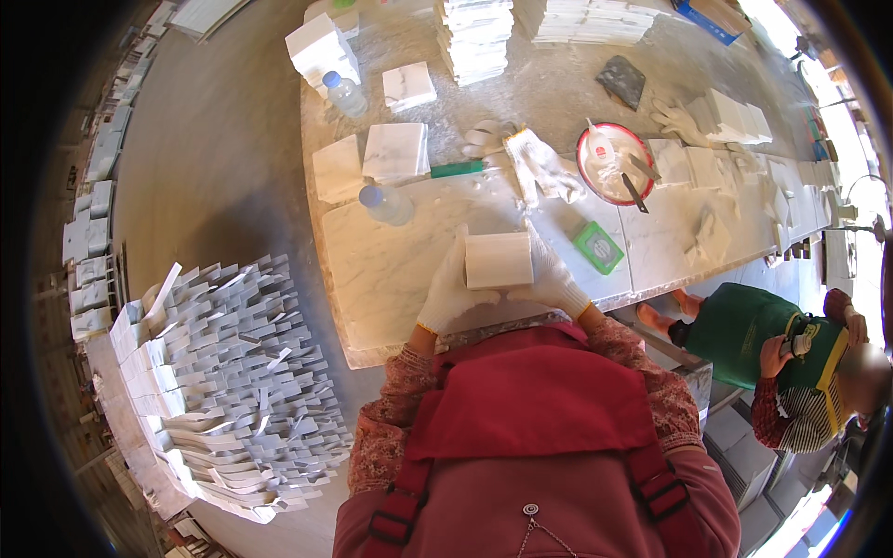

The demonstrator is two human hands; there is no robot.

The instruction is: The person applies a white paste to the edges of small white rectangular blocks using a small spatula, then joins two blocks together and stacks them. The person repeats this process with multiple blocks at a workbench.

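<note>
Both my gloved hands hold a small stack of white stone tiles (499, 261) above the marble slab near the table's front edge. My left hand (450, 286) grips its left side, and my right hand (552, 275) presses against its right side. A green and white box (598, 248) lies right of my right hand. Beyond the stack are a pair of white knit gloves (541, 167) and a green bar (456, 169). Farther right, a red-rimmed bowl (582, 164) holds white paste, a small bottle (600, 145) and putty knives (633, 192).
Plastic bottles (387, 206) and tile stacks (395, 151) stand at the table's left; taller stacks (476, 42) stand at the back. Many stone strips (244, 376) are piled left of the table. A person in a green apron (743, 335) is at the right.
</note>
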